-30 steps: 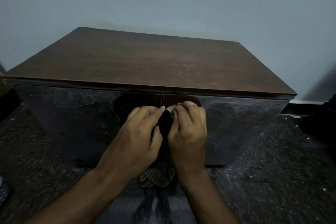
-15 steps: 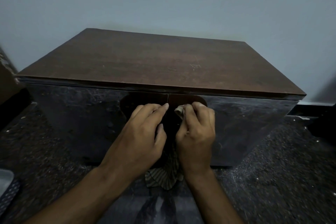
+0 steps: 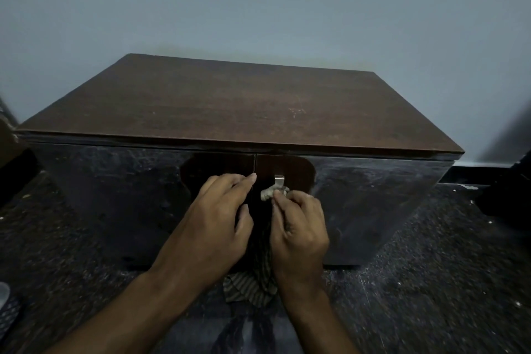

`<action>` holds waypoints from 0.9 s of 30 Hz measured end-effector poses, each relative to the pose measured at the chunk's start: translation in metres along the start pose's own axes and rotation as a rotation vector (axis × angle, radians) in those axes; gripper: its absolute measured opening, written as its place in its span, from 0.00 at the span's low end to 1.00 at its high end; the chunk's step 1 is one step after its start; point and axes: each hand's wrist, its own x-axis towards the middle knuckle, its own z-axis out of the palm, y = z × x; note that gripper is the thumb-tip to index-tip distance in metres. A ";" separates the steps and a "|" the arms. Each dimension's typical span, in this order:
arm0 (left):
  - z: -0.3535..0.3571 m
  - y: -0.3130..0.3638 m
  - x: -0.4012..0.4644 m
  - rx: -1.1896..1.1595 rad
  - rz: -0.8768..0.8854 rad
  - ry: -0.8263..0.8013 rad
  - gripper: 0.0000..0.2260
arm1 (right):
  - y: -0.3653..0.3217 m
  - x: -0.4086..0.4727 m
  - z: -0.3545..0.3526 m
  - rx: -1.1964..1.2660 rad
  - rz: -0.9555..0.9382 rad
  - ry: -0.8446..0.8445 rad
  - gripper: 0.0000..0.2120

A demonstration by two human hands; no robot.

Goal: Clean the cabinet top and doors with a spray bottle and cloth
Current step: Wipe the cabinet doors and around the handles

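Observation:
A low cabinet with a brown wooden top [image 3: 230, 106] and two glossy dark doors [image 3: 115, 195] stands against the wall. My right hand [image 3: 298, 227] pinches a bunched end of a striped cloth [image 3: 273, 192] just under a small metal handle [image 3: 279, 180] on the right door. The rest of the striped cloth hangs below both hands near the floor. My left hand [image 3: 221, 218] rests on the left door beside the centre seam, fingers extended and slightly bent. No spray bottle is in view.
Pale wall behind the cabinet. Dark speckled floor [image 3: 431, 282] surrounds it. A dark object [image 3: 508, 190] stands at the right edge, a brown object [image 3: 8, 138] at the left edge, and a mesh-patterned thing [image 3: 7, 316] lies at the lower left.
My right hand has slid down and slightly right with the cloth, uncovering the metal handle. The left hand stays at the seam. The camera has shifted a little.

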 end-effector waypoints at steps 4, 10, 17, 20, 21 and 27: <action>0.003 0.003 0.001 -0.001 0.010 -0.005 0.21 | -0.011 0.018 0.004 0.030 0.078 0.070 0.04; 0.001 0.001 0.001 -0.008 0.005 -0.014 0.21 | -0.006 0.013 -0.010 0.374 0.770 -0.030 0.06; 0.002 0.001 0.001 -0.015 -0.004 -0.023 0.21 | -0.011 0.004 -0.004 0.405 0.827 0.017 0.12; 0.004 0.001 0.001 -0.025 -0.004 -0.032 0.20 | -0.019 0.014 -0.007 0.311 0.572 0.086 0.12; 0.005 0.000 0.001 -0.028 -0.002 -0.040 0.20 | -0.018 0.020 -0.006 0.279 0.513 0.089 0.10; 0.013 -0.001 -0.001 -0.054 0.038 -0.123 0.19 | -0.010 0.013 -0.006 0.213 0.434 0.006 0.05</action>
